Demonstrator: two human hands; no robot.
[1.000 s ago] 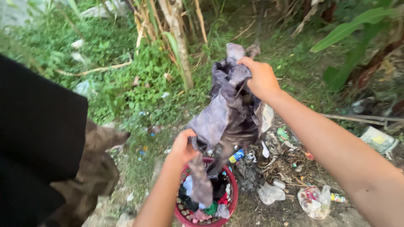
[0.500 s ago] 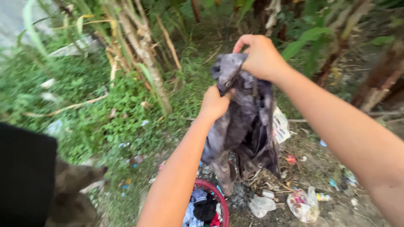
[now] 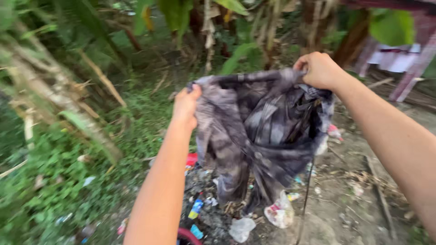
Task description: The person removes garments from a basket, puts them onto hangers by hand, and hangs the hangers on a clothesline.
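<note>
Our left hand (image 3: pixel 185 105) is clenched on the left end of the top edge of a grey mottled garment (image 3: pixel 261 131); its fingers (image 3: pixel 194 90) pinch the cloth at the corner. Our right hand (image 3: pixel 320 70) is closed in a fist around the right end of the same edge, with cloth bunched under the fingers (image 3: pixel 305 63). Between the two hands that edge is pulled into a nearly level band, so the garment hangs spread in the air in front of us, clear of the ground. Its lower part sags in folds toward 6 o'clock, and a thin dark cord (image 3: pixel 307 190) dangles from it.

Below the garment, at 6 o'clock, lies a heap of litter (image 3: pixel 213 208): a white crumpled plastic bag (image 3: pixel 240 228), a printed wrapper (image 3: pixel 279 212) just beside it, and a small blue can (image 3: pixel 196 208). At the bottom edge of the view a curved piece of a red basket rim (image 3: pixel 188 235) shows, partly hidden by our left forearm.

From 7 to 10 o'clock there are green weeds (image 3: pixel 54 181) and a leaning pale stalk (image 3: pixel 59 104). At 12 o'clock stand trunks and broad leaves (image 3: pixel 236 27), blurred. At 2 o'clock we see a reddish post (image 3: pixel 415 63) with something white (image 3: pixel 393 56) behind it; we cannot tell what it is. Bare soil (image 3: pixel 359 204) with twigs stretches toward 4 o'clock.
</note>
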